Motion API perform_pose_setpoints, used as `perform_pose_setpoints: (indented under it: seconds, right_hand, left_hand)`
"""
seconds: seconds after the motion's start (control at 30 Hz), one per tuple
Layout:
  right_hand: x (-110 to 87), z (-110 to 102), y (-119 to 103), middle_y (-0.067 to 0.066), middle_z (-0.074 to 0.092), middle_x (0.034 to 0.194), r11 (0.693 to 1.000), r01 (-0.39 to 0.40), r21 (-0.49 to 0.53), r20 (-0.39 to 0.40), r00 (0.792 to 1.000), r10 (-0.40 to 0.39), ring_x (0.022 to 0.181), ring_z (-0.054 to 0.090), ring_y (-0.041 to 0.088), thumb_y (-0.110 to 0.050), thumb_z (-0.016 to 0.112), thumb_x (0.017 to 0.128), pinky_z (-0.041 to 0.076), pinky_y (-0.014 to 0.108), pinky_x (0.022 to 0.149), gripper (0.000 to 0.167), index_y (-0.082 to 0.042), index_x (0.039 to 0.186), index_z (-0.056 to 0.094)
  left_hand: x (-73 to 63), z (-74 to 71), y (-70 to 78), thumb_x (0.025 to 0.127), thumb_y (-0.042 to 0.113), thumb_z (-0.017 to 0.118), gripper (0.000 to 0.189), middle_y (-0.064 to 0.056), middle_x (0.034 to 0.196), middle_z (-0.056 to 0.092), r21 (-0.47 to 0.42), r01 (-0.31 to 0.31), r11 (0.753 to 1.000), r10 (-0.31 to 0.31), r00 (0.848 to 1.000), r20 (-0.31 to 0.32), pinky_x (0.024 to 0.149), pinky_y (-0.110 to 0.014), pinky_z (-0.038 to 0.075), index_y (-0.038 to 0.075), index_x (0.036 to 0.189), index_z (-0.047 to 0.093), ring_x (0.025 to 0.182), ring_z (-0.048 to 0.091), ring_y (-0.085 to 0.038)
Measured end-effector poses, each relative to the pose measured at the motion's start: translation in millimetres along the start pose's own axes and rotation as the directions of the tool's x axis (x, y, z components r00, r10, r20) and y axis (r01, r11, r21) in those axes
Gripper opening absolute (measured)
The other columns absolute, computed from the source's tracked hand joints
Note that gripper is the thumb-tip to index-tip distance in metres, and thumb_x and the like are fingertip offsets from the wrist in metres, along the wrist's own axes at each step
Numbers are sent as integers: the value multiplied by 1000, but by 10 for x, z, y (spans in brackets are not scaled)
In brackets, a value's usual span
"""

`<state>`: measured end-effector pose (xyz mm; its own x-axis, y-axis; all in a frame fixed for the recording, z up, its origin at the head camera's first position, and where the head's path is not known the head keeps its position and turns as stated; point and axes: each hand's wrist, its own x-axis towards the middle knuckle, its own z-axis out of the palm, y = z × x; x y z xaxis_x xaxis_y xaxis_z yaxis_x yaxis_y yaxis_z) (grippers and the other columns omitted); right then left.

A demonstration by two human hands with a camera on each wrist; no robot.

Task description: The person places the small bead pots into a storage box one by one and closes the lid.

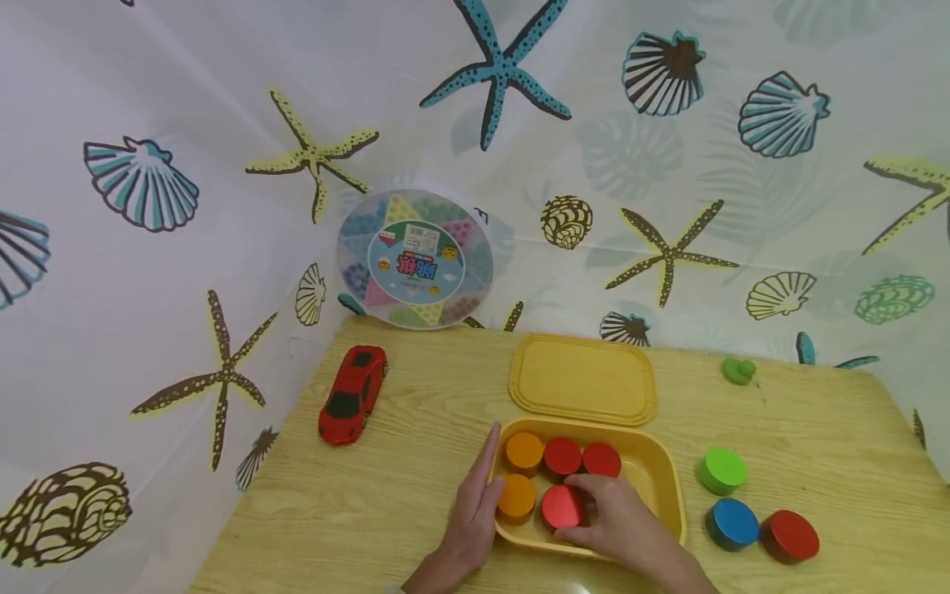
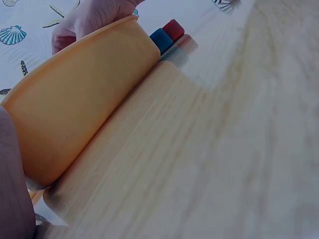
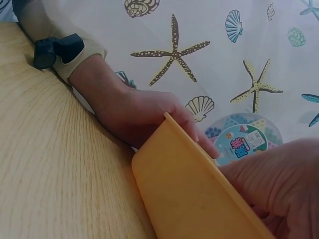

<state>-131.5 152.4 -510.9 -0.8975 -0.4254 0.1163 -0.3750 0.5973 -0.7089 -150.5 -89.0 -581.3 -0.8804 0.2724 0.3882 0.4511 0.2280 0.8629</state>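
Observation:
In the head view a yellow plastic box point(image 1: 656, 462) stands on the table with two orange round blocks point(image 1: 524, 453) and several red ones inside. My left hand point(image 1: 475, 503) lies along the box's left end, fingers stretched out against its wall and thumb at the rim. My right hand point(image 1: 616, 516) reaches in over the near rim and pinches a red round block point(image 1: 562, 506) between thumb and fingers, beside the nearer orange one. Both wrist views show the box's outer wall point(image 2: 84, 99); the blocks inside are hidden there.
Behind the box lies its yellow lid point(image 1: 582, 378). To the right stand a green block point(image 1: 723, 470), a blue block point(image 1: 732, 524) and another red block point(image 1: 791, 536). A green toy point(image 1: 738, 370), a red toy car point(image 1: 352, 396) and a round printed package point(image 1: 416, 260) are farther off.

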Motion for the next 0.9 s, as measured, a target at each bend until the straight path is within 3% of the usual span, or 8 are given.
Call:
perform_pose_setpoints:
  seconds: [0.2,0.37,0.5,0.63,0.77,0.83,0.9]
  right_hand:
    - [-123,-96,-24,16,75,118,998,-21,64,-55,998,25,101,74,29,-24,87,87,63,37,85,47,3,122,71]
    - [-281,-255,-14,6,76,117,998,-60,-23,-223,973,54,102,72,27,-17,85,88,62,41,88,39,-6,123,74]
    - [-405,-450,51,7,77,117,993,-90,-71,-368,928,58,100,74,30,-13,86,87,63,46,85,39,-6,124,75]
    - [-568,-647,175,8,75,125,976,-211,-59,-450,878,163,107,73,33,-19,84,91,63,34,86,43,-7,131,72]
    - [-760,-803,348,15,71,133,935,-354,-36,-486,823,293,114,70,40,-26,81,94,62,38,89,50,-7,138,67]
    - [-870,-854,460,21,68,135,910,-413,-35,-512,789,338,114,68,45,-28,80,94,63,38,80,53,-6,140,65]
    - [-980,-896,571,28,65,136,883,-469,-30,-540,751,380,117,65,50,-29,80,94,61,49,81,57,-4,142,63]
  left_hand:
    - [-2,-3,6,111,2,34,61,-21,172,19,-3,-4,1000,4,1000,-5,125,-17,10,6,168,14,159,18,-29]
    - [-2,3,39,111,1,34,60,-19,172,20,-7,1,1000,-1,1000,-14,125,-18,10,6,168,15,159,18,-29]
    - [12,10,51,111,2,33,60,-18,172,20,1,11,1000,-11,1000,-17,125,-17,10,7,168,14,159,18,-28]
    - [18,8,40,111,2,32,60,-17,173,18,-11,26,1000,-26,1000,-6,125,-18,9,8,168,13,160,17,-27]
    - [10,5,23,111,2,33,61,-16,173,16,-14,44,999,-44,999,2,125,-16,8,10,169,12,160,16,-28]
    - [3,7,18,111,2,33,62,-16,173,17,-11,48,999,-48,999,1,124,-16,8,11,169,13,160,16,-28]
    - [-1,11,20,111,2,34,62,-16,173,18,-8,48,999,-48,999,-2,124,-16,9,11,169,13,160,17,-27]
